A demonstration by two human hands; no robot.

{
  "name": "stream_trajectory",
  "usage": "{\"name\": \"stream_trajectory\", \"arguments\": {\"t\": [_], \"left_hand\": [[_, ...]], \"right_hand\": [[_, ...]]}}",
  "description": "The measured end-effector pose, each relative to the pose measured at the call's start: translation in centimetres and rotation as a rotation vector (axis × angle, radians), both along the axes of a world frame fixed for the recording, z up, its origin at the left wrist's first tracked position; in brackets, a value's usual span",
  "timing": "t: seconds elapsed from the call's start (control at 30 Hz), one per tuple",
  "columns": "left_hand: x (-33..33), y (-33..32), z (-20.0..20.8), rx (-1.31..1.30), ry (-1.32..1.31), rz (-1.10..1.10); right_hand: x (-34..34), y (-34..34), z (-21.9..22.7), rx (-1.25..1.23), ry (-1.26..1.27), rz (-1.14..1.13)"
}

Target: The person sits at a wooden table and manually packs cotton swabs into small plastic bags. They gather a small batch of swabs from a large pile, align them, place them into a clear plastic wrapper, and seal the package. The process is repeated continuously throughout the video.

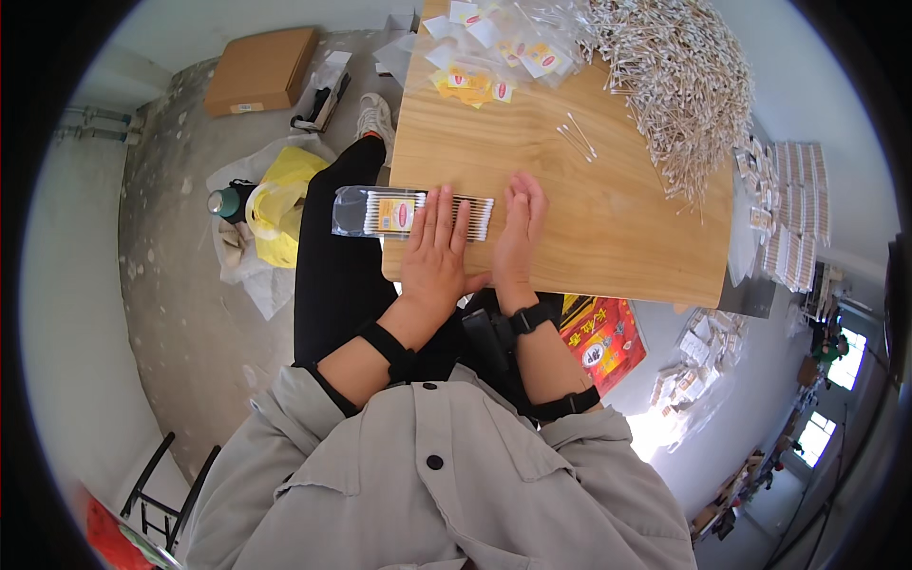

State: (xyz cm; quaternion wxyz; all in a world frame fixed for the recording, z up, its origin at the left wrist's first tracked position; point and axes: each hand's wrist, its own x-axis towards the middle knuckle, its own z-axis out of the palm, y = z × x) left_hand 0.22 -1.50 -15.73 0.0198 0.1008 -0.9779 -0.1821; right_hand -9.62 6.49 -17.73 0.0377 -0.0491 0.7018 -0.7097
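Left hand (pixel 435 249) lies flat on 1 swab pack (pixel 391 213) (overhanging the left edge of the table (pixel 617 233)); right hand (pixel 519 233) curls narrowly beside it, contents I cannot tell.

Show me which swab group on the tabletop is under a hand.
The neat row, beneath the left hand; the big heap and few loose swabs lie untouched.

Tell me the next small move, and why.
Probably nudge the cotton swab row left with the right hand: it stands close by the row's right end, the left hand lies flat across the row, and the left end of the clear bag looks unfilled.
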Motion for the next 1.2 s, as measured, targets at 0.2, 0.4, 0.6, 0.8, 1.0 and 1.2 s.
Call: {"name": "stream_trajectory", "arguments": {"t": [0.2, 0.4, 0.6, 0.8, 1.0, 1.2], "left_hand": [[0.0, 0.1, -0.6, -0.064, 0.028, -0.004], [-0.2, 0.2, -0.1, -0.026, 0.038, 0.009], [0.0, 0.3, -0.6, -0.025, 0.053, 0.019], [0.1, 0.2, -0.2, -0.031, -0.030, -0.003], [0.9, -4.2, 3.5, -0.118, 0.064, -0.016], [1.6, -7.8, 2.7, 0.091, 0.193, 0.153]], "right_hand": [[1.4, -0.6, -0.5, -0.106, -0.099, 0.095], [0.7, -0.3, -0.3, -0.087, -0.087, 0.081], [-1.4, -1.1, 0.6, 0.793, 0.515, 0.036], [-1.8, -1.7, -0.4, 0.899, 0.685, 0.086], [-1.8, -1.7, -0.1, 0.974, 0.689, 0.083], [-1.8, -2.1, 0.1, 0.950, 0.663, 0.092]]}}
